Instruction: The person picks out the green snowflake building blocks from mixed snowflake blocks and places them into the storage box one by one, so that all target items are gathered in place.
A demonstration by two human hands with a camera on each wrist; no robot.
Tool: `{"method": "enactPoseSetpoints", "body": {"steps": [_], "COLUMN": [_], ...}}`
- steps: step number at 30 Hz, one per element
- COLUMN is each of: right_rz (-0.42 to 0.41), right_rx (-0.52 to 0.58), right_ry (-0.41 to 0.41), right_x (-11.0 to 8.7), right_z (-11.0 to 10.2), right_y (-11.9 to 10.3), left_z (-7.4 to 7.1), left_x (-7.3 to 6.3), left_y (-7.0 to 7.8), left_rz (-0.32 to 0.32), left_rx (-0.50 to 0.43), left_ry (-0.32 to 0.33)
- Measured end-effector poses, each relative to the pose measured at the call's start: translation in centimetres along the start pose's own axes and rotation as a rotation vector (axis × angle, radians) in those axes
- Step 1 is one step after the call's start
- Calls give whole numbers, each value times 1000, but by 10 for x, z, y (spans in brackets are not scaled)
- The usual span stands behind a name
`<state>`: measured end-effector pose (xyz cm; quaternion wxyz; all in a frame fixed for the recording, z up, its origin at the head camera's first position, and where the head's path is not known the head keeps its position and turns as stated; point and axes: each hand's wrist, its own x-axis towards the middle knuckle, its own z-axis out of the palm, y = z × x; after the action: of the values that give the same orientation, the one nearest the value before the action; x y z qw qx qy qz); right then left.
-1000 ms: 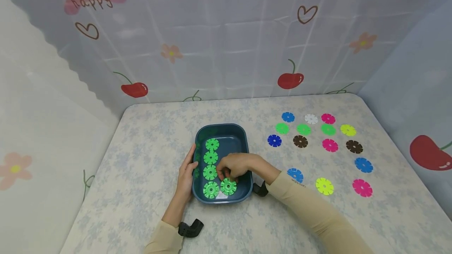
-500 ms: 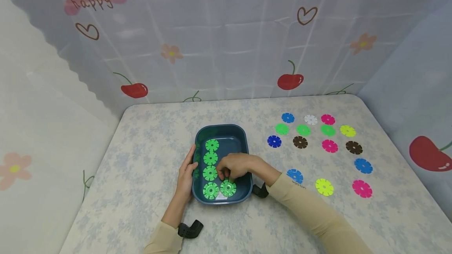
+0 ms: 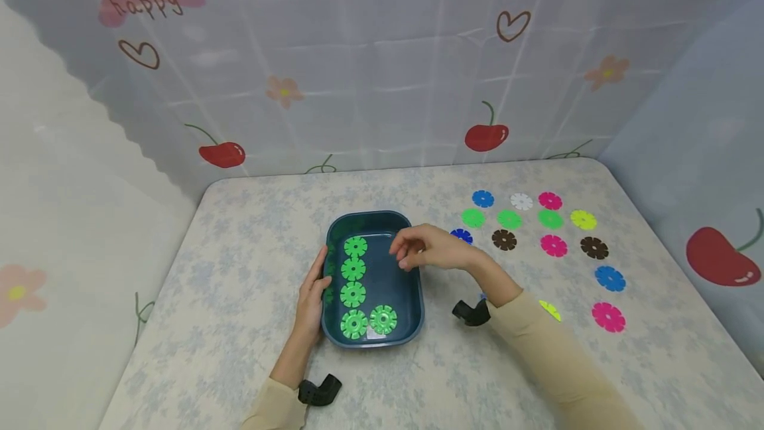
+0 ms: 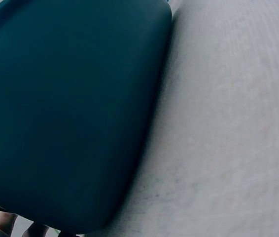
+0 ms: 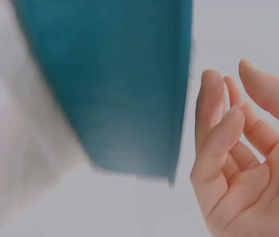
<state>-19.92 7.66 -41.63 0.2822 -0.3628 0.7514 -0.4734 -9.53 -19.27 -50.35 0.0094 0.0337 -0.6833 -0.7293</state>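
Broad tabletop (image 3: 256,237); hands (image 3: 312,300) (image 3: 432,247) at tray edges (image 3: 373,346)

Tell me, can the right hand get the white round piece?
Probably yes: the right hand looks empty, and nothing seems to block its way to the white piece; the green pieces nearby lie flat.

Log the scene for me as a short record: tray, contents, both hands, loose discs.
Tray: dark teal, on the patterned table
Contents: five green discs, four in a column, one right of the nearest
Left hand: holding the tray's left side
Right hand: above the tray's right edge, holding nothing
Loose discs: right of tray, mixed colours, three green; some partly hidden
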Motion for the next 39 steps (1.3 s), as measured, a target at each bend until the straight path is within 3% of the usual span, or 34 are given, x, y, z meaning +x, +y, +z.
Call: {"method": "enactPoseSetpoints", "body": {"steps": [3,9,13,19,25,32,39], "right_rz": [73,329,487,591,675,731,820], "right_rx": [-12,-113,-177,-141,-95,-131,-164], "right_ry": [139,434,569,727,797,859,879], "right_x": [-26,-82,-115,-153,-168,-168,-162], "right_z": [-25,-80,-109,-136,-144,-145,-143], "right_y": [10,40,55,74,93,112,118], "left_z": [0,0,0,0,1,0,0], "left_x": [0,-1,-1,-2,-2,-2,-2], "left_y": [0,0,1,1,0,-1,-2], "left_rz": [3,6,0,-1,9,-1,10], "left_rx": [3,1,5,7,-5,-11,-11], "left_ry": [-2,-6,-6,-3,-8,-14,-18]}}
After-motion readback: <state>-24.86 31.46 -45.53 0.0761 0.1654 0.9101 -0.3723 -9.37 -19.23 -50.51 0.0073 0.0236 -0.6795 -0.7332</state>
